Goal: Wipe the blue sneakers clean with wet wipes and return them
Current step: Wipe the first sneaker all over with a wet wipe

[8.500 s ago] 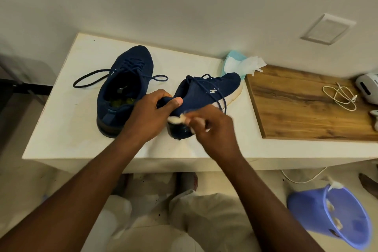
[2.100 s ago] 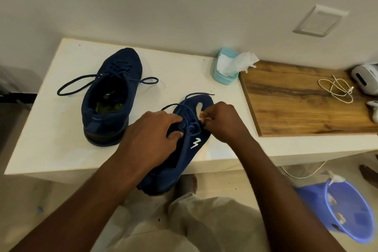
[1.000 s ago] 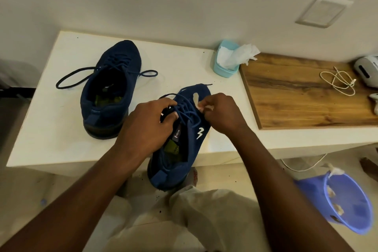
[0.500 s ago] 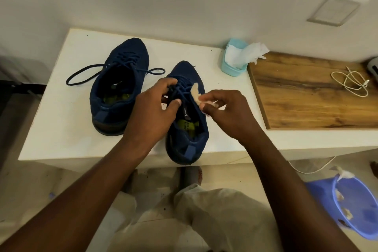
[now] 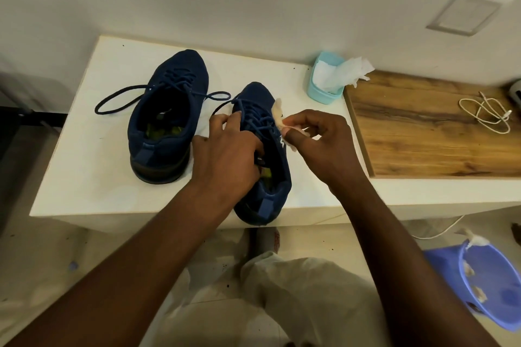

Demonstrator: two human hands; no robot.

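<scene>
Two sneakers (image 5: 169,110) stood on the bench (image 5: 84,149). Left hand (image 5: 228,155) gripped the laces (image 5: 253,118) of the right sneaker (image 5: 277,180); right hand (image 5: 318,144) pinched a soiled wipe (image 5: 277,115). Light, soft-sided, it seemed best held by its collar.

white cable (image 5: 486,115) on wooden board (image 5: 408,135); bucket (image 5: 504,273) holding, perhaps, scraps.

Soft, even, slightly warm indoor light; shadows faint. The left hand (image 5: 225,156) gripping the near sneaker (image 5: 277,189) and the right hand (image 5: 320,146) pinching the used wipe (image 5: 277,110) look slightly motion-soft. Sneaker openings fall near black. Wide-angle bending curves the table (image 5: 93,149) edge; the purple bucket (image 5: 499,276) below the right hand is smeared.
</scene>
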